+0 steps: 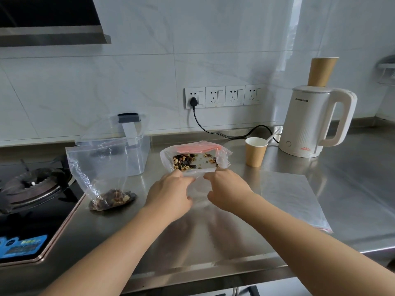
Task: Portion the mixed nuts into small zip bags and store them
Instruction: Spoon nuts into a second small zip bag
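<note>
Fingers (188, 179) pinch zip bag (197, 190) before nut-filled tray (195, 162).

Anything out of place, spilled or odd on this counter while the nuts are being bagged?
One oddity: a paper cup stands upside down on the kettle lid. No nuts show loose on the counter; they sit in the tray and the standing bag. Both hands pinch the tray's bag.

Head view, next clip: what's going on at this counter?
A person is bagging mixed nuts. Both hands, left hand and right hand, pinch a clear zip bag at the near edge of the nut tray. One filled bag stands left beside a clear lidded container; an empty bag lies right.
</note>
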